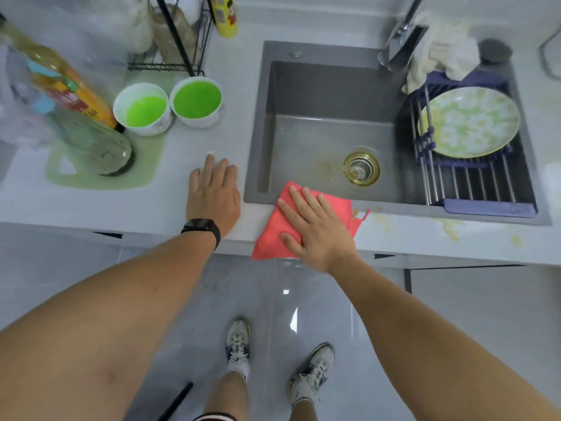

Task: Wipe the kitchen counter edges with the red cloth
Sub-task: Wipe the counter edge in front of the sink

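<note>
1. The right hand [315,229] lies flat on the red cloth [270,235], fingers straight and spread, pressing it down; the grip is released, nothing curled round the cloth.
2. The red cloth sits folded on the front strip of the bench [127,208], between the sink [318,123] and the bench's front edge. Its far corner reaches over the sink's near rim and its near corner hangs just past the front edge.
3. The left hand [214,197] rests palm down on the bare bench just left of the sink, fingers straight and loosely spread, grip released, holding nothing. A black wristband [202,227] circles that wrist.
4. Yellowish stains [452,230] mark the front strip of the bench to the right of the cloth.
5. Left of the hands, two white cups [170,107] with green insides stand side by side, one on a pale green mat [145,174], beside a large bottle [69,101] lying tilted.
6. Over the right part of the sink a slatted rack [473,183] holds a green-patterned plate [470,121]; a white rag [440,53] hangs near the tap [400,38].
7. Below, two feet in pale trainers [238,344] stand on the grey tiled floor [485,314].
</note>
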`<state>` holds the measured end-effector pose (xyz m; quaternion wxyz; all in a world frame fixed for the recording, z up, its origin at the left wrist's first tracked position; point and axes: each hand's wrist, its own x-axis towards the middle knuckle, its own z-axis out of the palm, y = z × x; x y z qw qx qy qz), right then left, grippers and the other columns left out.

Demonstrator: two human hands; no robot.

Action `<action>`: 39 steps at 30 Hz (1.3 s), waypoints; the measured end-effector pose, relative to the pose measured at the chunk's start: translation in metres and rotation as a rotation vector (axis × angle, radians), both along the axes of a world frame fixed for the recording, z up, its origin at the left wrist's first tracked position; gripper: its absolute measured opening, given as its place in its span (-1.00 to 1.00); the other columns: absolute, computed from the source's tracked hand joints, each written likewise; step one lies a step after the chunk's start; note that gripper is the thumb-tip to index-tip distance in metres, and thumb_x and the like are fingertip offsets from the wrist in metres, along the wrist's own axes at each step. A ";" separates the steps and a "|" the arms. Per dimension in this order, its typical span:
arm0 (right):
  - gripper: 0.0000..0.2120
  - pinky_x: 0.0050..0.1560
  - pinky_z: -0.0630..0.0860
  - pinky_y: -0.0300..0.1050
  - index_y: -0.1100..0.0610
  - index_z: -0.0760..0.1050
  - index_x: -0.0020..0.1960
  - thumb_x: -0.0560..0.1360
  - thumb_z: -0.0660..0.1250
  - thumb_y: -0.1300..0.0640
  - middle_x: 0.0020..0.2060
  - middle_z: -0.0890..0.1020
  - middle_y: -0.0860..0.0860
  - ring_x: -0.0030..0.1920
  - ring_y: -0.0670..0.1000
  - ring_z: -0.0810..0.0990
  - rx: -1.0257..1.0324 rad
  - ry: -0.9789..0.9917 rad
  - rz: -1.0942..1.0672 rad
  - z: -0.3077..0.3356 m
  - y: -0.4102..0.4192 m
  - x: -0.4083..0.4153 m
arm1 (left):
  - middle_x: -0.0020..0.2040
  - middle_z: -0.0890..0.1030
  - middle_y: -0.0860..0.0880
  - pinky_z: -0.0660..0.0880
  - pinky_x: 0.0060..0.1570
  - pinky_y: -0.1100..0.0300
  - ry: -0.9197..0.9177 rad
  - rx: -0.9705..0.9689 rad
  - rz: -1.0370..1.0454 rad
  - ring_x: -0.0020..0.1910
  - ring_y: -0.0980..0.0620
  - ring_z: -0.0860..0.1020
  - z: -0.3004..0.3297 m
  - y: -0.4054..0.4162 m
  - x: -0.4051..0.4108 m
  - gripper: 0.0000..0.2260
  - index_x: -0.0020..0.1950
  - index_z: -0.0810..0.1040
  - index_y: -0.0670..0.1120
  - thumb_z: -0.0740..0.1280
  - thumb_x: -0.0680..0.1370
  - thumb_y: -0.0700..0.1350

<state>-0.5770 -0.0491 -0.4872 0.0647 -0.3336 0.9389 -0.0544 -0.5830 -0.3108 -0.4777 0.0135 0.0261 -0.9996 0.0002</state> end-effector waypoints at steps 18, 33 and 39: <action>-0.31 0.65 -0.20 0.03 -0.07 0.01 0.69 0.65 0.08 -0.28 0.68 -0.05 -0.03 0.67 0.03 -0.13 -0.021 -0.011 -0.198 0.000 0.184 -0.002 | 0.08 0.65 -0.07 0.41 0.17 -0.04 -0.052 0.364 -0.073 0.31 -0.17 0.52 -0.008 0.196 -0.027 -0.73 0.17 0.54 -0.04 0.08 0.64 -0.03; -0.33 0.64 -0.02 0.16 0.03 0.16 0.67 0.64 0.05 -0.24 0.65 0.17 0.07 0.65 0.17 0.10 -0.076 0.019 -0.259 -0.001 0.165 -0.016 | -0.15 0.64 0.04 0.37 -0.04 0.01 -0.056 0.156 -0.055 -0.05 -0.08 0.57 -0.011 0.202 -0.032 -0.70 -0.08 0.57 0.02 0.05 0.61 0.01; -0.35 0.61 0.08 0.09 0.01 0.24 0.63 0.64 0.04 -0.27 0.53 0.43 0.02 0.54 0.10 0.34 -0.023 -0.034 -0.256 0.005 0.152 -0.043 | -0.14 0.65 0.07 0.39 -0.02 0.01 -0.097 0.136 -0.051 -0.05 -0.04 0.57 -0.009 0.204 -0.033 -0.69 -0.06 0.57 0.03 0.04 0.63 0.01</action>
